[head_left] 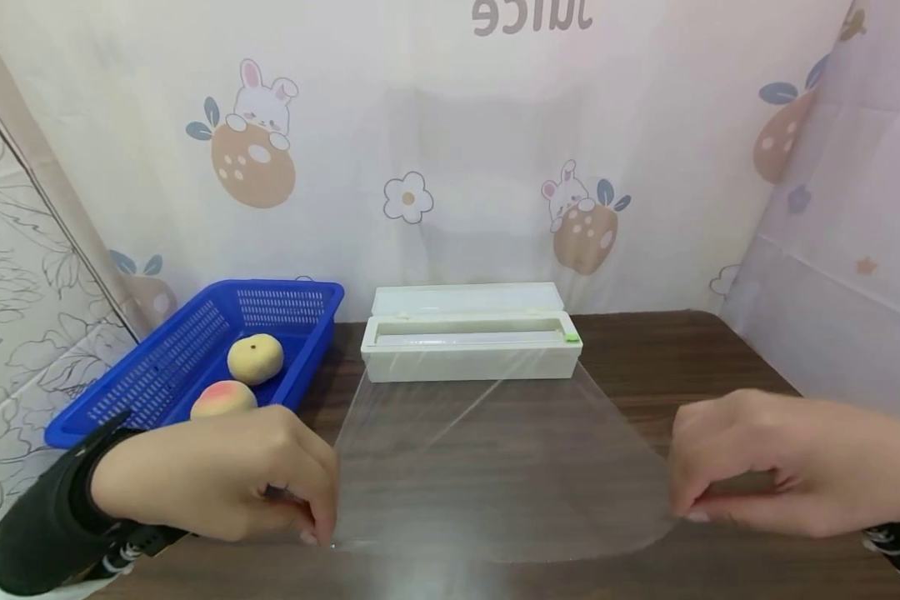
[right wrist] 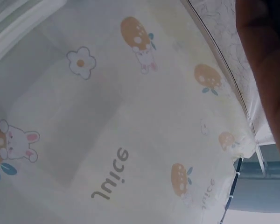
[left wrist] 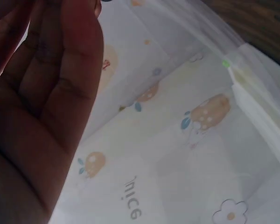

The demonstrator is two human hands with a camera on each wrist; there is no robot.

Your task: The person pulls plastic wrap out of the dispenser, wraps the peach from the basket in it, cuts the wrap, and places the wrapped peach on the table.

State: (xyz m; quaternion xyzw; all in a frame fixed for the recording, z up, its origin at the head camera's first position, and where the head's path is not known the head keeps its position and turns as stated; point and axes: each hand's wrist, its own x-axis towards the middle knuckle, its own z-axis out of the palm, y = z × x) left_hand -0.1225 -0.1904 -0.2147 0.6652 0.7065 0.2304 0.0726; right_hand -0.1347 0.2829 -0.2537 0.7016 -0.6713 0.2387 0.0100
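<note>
A sheet of clear cling film [head_left: 510, 467] stretches toward me from a white cling film dispenser box [head_left: 472, 362], whose lid stands open at the back. My left hand [head_left: 247, 475] pinches the film's near left corner between thumb and fingers. At the near right corner, my right hand [head_left: 780, 462] pinches the film too. A diagonal crease runs across the sheet near the box. In the left wrist view the left hand [left wrist: 46, 93] fills the left side, and the dispenser [left wrist: 256, 98] shows at the right. Only part of the right hand [right wrist: 266, 74] appears in the right wrist view.
A blue plastic basket [head_left: 150, 367] stands at the left of the dark wooden table [head_left: 630, 358]. In it lie two peaches, one pale yellow peach [head_left: 256, 358] and one pink-tinged peach [head_left: 223, 399]. A printed curtain [head_left: 480, 167] hangs behind the table.
</note>
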